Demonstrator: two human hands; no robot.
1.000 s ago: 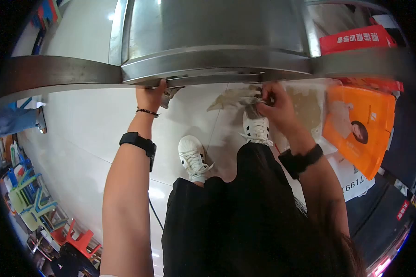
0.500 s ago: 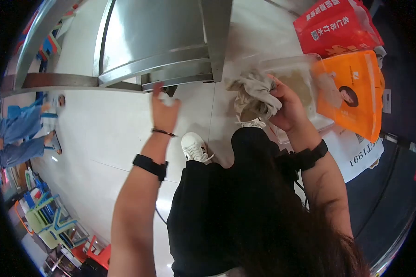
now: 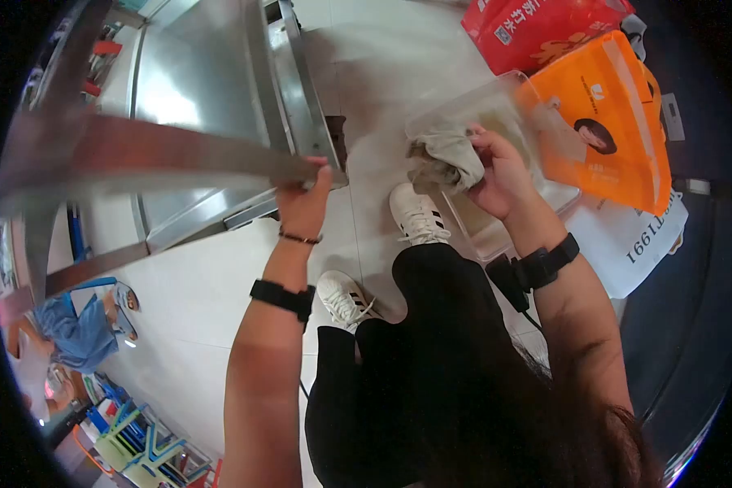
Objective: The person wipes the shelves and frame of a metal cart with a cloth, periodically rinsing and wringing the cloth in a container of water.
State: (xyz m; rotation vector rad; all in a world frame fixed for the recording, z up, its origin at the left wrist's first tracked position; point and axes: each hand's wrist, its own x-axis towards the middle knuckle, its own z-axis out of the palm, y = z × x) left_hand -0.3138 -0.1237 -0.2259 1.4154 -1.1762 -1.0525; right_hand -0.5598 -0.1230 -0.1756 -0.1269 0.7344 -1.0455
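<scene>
Cloth (image 3: 447, 161), greyish and crumpled, is bunched in the fingers of your right hand (image 3: 498, 169). They close on its side, and part of it hangs loose toward the floor (image 3: 220, 313). In view it overlaps the left side of a clear plastic tub (image 3: 481, 234) holding murky liquid; you cannot tell from here whether cloth and tub touch.

Your left hand (image 3: 302, 202) is at the corner of a metal frame (image 3: 195, 89), its fingers bent over the end of a blurred bar; how tightly they press, you cannot tell. A beaded bracelet (image 3: 299, 237) and a black wristband (image 3: 281, 298) circle that arm, and your right one wears another black band (image 3: 546, 262).

Just beside the tub, on its right, lies an orange bag (image 3: 614, 159) with a printed portrait. Beyond is a red bag (image 3: 537, 41), and a white bag (image 3: 622, 248) marked 1991 sits partly under the orange one. Below your hands are your white shoes (image 3: 419, 213) with black stripes. Far to your left are a person in blue (image 3: 81, 333) and some green and blue stools (image 3: 138, 435).
</scene>
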